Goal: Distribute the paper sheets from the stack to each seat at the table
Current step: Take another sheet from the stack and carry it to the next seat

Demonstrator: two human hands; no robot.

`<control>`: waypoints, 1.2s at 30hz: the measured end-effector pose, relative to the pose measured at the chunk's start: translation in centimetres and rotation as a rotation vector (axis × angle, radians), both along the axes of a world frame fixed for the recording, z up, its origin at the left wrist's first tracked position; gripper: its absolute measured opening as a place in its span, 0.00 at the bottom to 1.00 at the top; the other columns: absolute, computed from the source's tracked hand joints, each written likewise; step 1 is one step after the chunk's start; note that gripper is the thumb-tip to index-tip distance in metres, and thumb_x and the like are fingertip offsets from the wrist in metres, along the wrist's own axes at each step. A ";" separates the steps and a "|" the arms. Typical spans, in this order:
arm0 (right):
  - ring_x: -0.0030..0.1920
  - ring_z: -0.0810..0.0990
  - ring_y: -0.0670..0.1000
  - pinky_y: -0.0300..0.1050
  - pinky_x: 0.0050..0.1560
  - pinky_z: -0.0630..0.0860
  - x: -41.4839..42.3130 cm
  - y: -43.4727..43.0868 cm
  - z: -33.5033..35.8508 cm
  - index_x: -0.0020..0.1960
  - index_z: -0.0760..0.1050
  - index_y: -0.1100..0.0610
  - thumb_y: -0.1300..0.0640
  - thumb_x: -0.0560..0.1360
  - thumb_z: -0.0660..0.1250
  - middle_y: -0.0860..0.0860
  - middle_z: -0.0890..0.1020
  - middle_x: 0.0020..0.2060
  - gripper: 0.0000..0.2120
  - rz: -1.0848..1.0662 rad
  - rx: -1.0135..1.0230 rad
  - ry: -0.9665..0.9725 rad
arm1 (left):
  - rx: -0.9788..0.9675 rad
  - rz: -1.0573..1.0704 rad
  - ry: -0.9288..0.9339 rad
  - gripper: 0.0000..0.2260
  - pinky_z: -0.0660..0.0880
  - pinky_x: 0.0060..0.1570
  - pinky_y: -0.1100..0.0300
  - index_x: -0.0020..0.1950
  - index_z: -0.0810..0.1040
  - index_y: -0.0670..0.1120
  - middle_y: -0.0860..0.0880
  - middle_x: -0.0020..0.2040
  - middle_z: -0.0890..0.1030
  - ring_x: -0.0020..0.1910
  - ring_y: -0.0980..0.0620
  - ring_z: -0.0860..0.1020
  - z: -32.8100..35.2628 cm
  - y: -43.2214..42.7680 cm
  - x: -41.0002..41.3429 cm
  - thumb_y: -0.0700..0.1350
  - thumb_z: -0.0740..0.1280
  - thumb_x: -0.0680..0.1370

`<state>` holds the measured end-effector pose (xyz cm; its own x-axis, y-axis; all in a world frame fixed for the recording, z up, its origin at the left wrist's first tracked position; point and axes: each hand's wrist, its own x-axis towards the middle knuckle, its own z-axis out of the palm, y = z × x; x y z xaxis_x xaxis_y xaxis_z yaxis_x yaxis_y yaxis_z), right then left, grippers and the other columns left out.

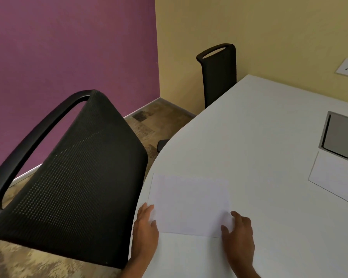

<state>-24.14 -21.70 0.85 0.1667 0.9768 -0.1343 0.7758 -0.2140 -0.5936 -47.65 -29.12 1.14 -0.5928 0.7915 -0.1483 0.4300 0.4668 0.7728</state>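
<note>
Left hand (pixel 147 223) and right hand (pixel 239 231), fingers loose and holding nothing, press a paper sheet (pixel 191 205) flat on the white surface (pixel 249 127), seemingly squaring it before the black chair (pixel 78 177); another sheet (pixel 333 181) lies right, a second chair (pixel 219 75) beyond

Left hand (pixel 146 227), right hand (pixel 238 234) touch sheet (pixel 189 205) on table (pixel 249 127).

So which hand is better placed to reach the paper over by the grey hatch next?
Right. The right hand rests at the sheet's right corner, on the side nearer that paper; the left hand is at the table's edge by the chair.
</note>
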 end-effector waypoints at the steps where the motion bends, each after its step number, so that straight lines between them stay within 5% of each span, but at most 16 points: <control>1: 0.63 0.72 0.57 0.51 0.50 0.74 0.0 0.0 0.0 0.70 0.71 0.54 0.58 0.75 0.70 0.54 0.71 0.65 0.24 0.017 0.011 -0.037 | -0.021 -0.067 0.045 0.22 0.60 0.76 0.56 0.74 0.70 0.43 0.47 0.77 0.66 0.78 0.50 0.60 -0.2 -0.2 0.1 0.34 0.63 0.80; 6: 0.58 0.75 0.61 0.54 0.53 0.73 0.3 0.1 -0.8 0.61 0.79 0.57 0.61 0.73 0.72 0.57 0.78 0.60 0.17 0.189 0.082 -0.237 | -0.103 -0.243 0.207 0.21 0.48 0.76 0.63 0.77 0.64 0.47 0.51 0.80 0.60 0.80 0.53 0.53 -0.8 -0.6 0.2 0.38 0.56 0.84; 12: 0.48 0.81 0.66 0.58 0.43 0.77 0.6 -0.4 -1.2 0.47 0.84 0.60 0.69 0.62 0.78 0.60 0.84 0.50 0.14 0.294 0.167 -0.390 | -0.149 -0.288 0.308 0.22 0.47 0.77 0.62 0.79 0.60 0.48 0.52 0.81 0.55 0.80 0.54 0.49 -0.9 -0.4 -0.1 0.40 0.52 0.84; 18: 0.62 0.76 0.60 0.56 0.56 0.72 0.8 -0.7 -0.3 0.60 0.80 0.56 0.59 0.73 0.71 0.55 0.79 0.64 0.15 0.344 0.131 -0.444 | -0.133 -0.285 0.358 0.22 0.49 0.77 0.60 0.79 0.60 0.47 0.49 0.81 0.56 0.81 0.52 0.51 0.6 0.0 0.2 0.40 0.55 0.84; 22: 0.45 0.85 0.63 0.59 0.37 0.80 1.1 -0.9 1.7 0.45 0.85 0.58 0.64 0.52 0.85 0.58 0.86 0.48 0.22 0.337 0.209 -0.413 | -0.046 -0.271 0.385 0.22 0.50 0.77 0.59 0.78 0.61 0.47 0.49 0.81 0.57 0.80 0.52 0.52 2.7 0.6 1.2 0.41 0.57 0.84; 26: 0.44 0.86 0.62 0.58 0.35 0.80 1.7 -0.8 5.1 0.43 0.85 0.57 0.63 0.48 0.86 0.57 0.86 0.47 0.24 0.325 0.293 -0.376 | 0.067 -0.247 0.409 0.21 0.56 0.76 0.53 0.75 0.68 0.43 0.45 0.78 0.64 0.79 0.47 0.58 5.8 1.7 2.9 0.38 0.62 0.81; 32: 0.47 0.86 0.59 0.55 0.38 0.80 2.9 -1.4 11.3 0.43 0.85 0.54 0.55 0.62 0.74 0.55 0.86 0.50 0.10 0.288 0.499 -0.348 | 0.254 -0.267 0.441 0.22 0.74 0.56 0.34 0.58 0.83 0.35 0.34 0.61 0.80 0.61 0.30 0.77 10.8 3.5 5.2 0.28 0.78 0.64; 36: 0.54 0.82 0.57 0.53 0.42 0.79 4.2 -1.6 15.8 0.45 0.85 0.53 0.49 0.73 0.58 0.53 0.86 0.52 0.17 0.266 0.641 -0.325 | 0.415 -0.284 0.491 0.24 0.74 0.52 0.34 0.56 0.83 0.36 0.34 0.59 0.81 0.59 0.29 0.79 15.8 4.7 6.9 0.28 0.79 0.61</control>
